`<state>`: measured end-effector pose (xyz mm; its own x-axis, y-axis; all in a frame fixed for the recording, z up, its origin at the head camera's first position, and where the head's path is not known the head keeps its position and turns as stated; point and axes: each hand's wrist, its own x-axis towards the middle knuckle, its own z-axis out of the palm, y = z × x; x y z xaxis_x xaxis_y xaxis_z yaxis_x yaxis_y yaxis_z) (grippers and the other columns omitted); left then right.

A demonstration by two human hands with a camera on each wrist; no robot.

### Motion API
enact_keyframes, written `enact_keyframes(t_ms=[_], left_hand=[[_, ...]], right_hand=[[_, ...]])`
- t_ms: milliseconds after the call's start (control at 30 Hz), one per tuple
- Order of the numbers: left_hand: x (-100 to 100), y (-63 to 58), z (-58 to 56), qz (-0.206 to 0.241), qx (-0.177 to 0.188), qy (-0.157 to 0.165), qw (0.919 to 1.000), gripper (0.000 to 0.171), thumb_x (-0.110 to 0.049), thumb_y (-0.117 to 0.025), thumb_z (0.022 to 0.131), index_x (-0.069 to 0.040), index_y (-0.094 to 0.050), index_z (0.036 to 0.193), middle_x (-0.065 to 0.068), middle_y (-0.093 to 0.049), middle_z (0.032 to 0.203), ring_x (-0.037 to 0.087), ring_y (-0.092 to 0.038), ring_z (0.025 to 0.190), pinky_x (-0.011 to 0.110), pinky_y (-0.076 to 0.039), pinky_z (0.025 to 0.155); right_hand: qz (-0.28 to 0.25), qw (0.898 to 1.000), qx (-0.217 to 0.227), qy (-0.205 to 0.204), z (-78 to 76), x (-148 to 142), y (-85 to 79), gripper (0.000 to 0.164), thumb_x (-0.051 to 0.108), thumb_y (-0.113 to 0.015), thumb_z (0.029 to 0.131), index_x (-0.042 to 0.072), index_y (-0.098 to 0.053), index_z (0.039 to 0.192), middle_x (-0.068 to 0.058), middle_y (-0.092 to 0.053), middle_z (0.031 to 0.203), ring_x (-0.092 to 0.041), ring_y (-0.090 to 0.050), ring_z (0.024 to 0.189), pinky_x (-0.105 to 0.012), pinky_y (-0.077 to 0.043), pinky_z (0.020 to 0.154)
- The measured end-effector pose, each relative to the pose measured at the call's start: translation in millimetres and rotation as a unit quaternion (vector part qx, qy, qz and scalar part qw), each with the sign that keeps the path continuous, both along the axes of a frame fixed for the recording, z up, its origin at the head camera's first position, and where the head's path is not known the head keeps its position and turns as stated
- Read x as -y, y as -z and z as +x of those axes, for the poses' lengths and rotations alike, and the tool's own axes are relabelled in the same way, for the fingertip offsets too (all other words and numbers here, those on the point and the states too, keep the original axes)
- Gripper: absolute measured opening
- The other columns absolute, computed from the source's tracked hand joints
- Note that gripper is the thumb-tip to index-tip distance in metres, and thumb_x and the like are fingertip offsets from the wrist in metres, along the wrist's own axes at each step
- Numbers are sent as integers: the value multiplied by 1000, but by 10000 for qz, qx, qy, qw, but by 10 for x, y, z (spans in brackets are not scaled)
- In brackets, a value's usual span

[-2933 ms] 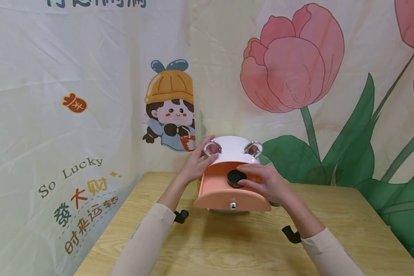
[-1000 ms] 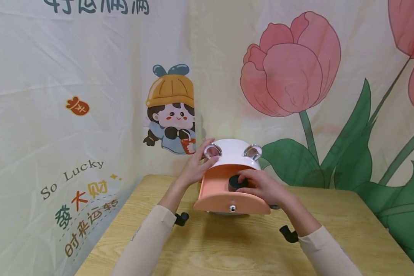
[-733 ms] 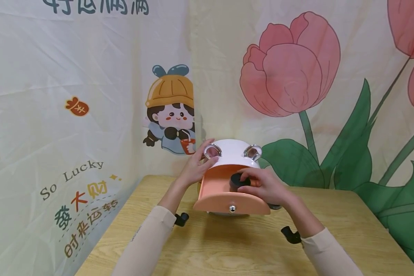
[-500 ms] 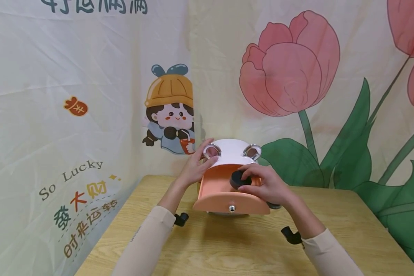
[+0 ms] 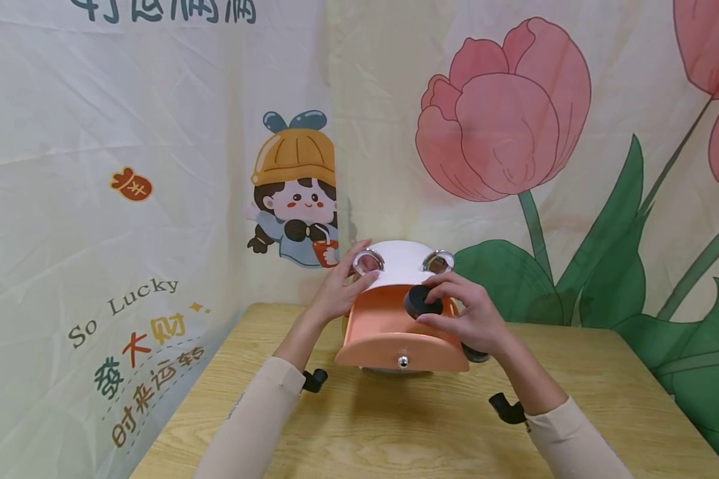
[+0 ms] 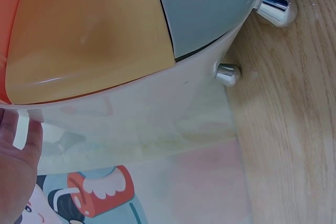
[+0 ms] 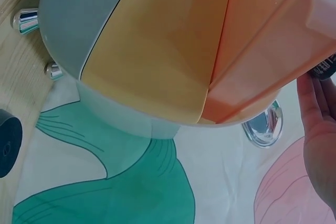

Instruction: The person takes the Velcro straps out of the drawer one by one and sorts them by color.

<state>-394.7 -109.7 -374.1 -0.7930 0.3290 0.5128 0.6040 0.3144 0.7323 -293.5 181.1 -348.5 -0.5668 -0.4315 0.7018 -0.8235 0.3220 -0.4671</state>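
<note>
A white drawer cabinet with silver ear-shaped rings stands on the table, its top orange drawer pulled out. My left hand grips the cabinet's upper left side by the ear, thumb on the front. My right hand pinches a short black round disc, like a small puck or lid, above the drawer's right part. Pale print shows on the disc's side in the right wrist view. Yellow and blue-grey drawers below are pushed in.
Another dark round piece lies on the wooden table beside the cabinet's right side. A printed cloth hangs close behind the cabinet. Silver feet raise the cabinet off the table.
My right hand has lifted the black disc from low inside the orange drawer, moving it up and slightly right. The left hand keeps its hold on the cabinet.
</note>
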Motion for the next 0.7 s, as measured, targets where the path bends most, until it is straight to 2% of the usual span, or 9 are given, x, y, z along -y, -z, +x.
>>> enact_keyframes(t_ms=[167,367,567,700], left_hand=[[1,-1,7,55,9,42,10000,70,-47,-67,100,-32,-36,161,4,-53,149,33,-55,132,61,-44,113],[2,3,8,98,24,65,9999,69,-43,-68,100,-30,-36,161,6,-56,145,36,-58,128,61,-48,108],[3,11,1,84,24,60,9999,68,-42,-67,101,-31,-36,160,6,-57,144,34,-58,127,60,-47,109],[-1,6,-2,124,47,68,9999,67,-42,-67,101,-33,-37,160,6,-56,145,35,-58,127,62,-46,109]], right_hand=[[-259,9991,-290,193,-24,-33,22,27,3,-91,76,12,-75,96,-12,-69,123,-32,-64,117,-24,-58,92],[-640,9948,-617,490,-73,-71,45,29,-3,-90,74,7,-74,95,-15,-69,121,-31,-66,113,-15,-53,92],[-917,9866,-704,1147,-158,-130,135,29,-11,-87,73,-2,-71,94,-25,-67,120,-38,-63,111,-10,-51,93],[-1000,9800,-699,1574,-200,-183,164,27,-7,-87,75,-1,-71,96,-23,-67,121,-37,-63,113,-7,-48,94]])
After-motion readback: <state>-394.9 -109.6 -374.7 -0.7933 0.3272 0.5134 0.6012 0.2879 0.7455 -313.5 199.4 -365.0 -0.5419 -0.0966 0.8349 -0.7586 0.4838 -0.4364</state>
